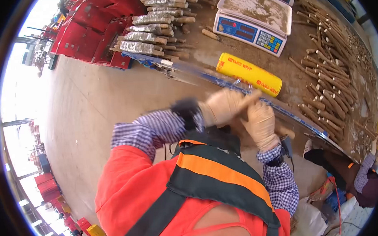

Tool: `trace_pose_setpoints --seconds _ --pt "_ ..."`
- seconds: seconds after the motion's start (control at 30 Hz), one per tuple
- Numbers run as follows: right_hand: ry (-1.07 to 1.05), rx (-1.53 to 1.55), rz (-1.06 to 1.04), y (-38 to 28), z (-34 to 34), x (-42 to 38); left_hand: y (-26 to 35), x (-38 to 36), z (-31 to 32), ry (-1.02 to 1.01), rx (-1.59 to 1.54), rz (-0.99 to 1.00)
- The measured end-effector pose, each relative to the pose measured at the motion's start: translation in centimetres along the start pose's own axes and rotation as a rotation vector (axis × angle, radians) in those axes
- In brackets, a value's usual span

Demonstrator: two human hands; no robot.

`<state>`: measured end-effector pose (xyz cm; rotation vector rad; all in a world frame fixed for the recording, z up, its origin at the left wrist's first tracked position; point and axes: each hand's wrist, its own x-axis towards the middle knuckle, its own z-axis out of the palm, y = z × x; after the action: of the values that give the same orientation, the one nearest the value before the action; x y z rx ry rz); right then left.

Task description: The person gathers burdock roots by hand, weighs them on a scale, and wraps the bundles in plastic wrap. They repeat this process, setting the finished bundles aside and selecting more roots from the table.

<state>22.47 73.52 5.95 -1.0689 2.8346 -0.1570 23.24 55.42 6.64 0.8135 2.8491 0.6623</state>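
My left hand [224, 107], in a pale glove and slightly blurred, is closed around brown root sticks [251, 99] in front of my chest. Close beside it, my gloved right hand [260, 122] is also closed on root sticks, and a cut end [287, 132] shows past its wrist side. My fingers hide how many sticks there are. Just beyond both hands, a yellow roll of wrap [249, 74] lies along the table edge, with clear film near it.
A digital scale [252, 24] with a dirt-covered pan stands beyond the roll. Film-wrapped root bundles [147, 37] line the table's left, loose roots [329, 90] its right. Red crates [92, 31] stand at left. Another person [347, 170] works at right.
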Motion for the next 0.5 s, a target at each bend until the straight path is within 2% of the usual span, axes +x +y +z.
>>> trace_pose_setpoints --seconds 0.03,0.07,0.1,0.13,0.17,0.2,0.27,0.3,0.33,0.37,0.4,0.43,0.47,0.5 --pt "0.290 -0.015 -0.040 -0.2 -2.3 1.3 -1.7 0.4 -2.9 -0.051 0.123 -0.100" --pt "0.411 -0.038 0.029 0.4 -3.8 2.1 -4.7 0.3 -5.4 -0.092 0.131 -0.156" --pt "0.527 -0.079 0.097 1.2 -5.7 2.7 -8.9 0.4 -7.6 0.023 0.210 -0.207" --pt "0.580 -0.038 0.193 2.7 -6.7 2.7 -12.9 0.2 -10.3 0.139 0.324 -0.194" --pt "0.578 -0.049 0.294 3.8 -7.4 2.4 -16.2 -0.1 -12.7 0.354 0.349 -0.194" --pt "0.591 -0.010 0.344 5.3 -7.4 1.8 -23.6 -0.1 -13.2 0.392 0.368 -0.261" --pt "0.539 0.100 0.461 7.9 -5.7 -0.3 -33.4 -0.7 -16.2 0.384 0.540 -0.286" --pt "0.506 0.137 0.519 8.5 -4.2 -1.1 -37.5 -1.0 -17.0 0.427 0.471 -0.254" --pt "0.522 0.121 0.596 7.6 -3.5 -0.8 -43.0 -1.4 -17.4 0.310 0.334 -0.297" --pt "0.447 0.188 0.609 7.1 -3.2 -1.3 -48.3 -1.9 -17.2 0.194 0.288 -0.261" --pt "0.386 0.240 0.656 6.9 -3.2 -2.9 -52.4 -2.0 -16.8 0.117 0.202 -0.027" --pt "0.387 0.199 0.674 6.5 -3.1 -3.5 -52.0 -1.1 -16.8 -0.041 -0.024 -0.056" --pt "0.359 0.179 0.727 6.2 -3.2 -4.2 -54.9 -1.3 -15.5 -0.084 -0.055 0.089" --pt "0.348 0.173 0.761 6.2 -3.2 -4.9 -58.2 -1.7 -14.4 -0.127 -0.485 -0.323"
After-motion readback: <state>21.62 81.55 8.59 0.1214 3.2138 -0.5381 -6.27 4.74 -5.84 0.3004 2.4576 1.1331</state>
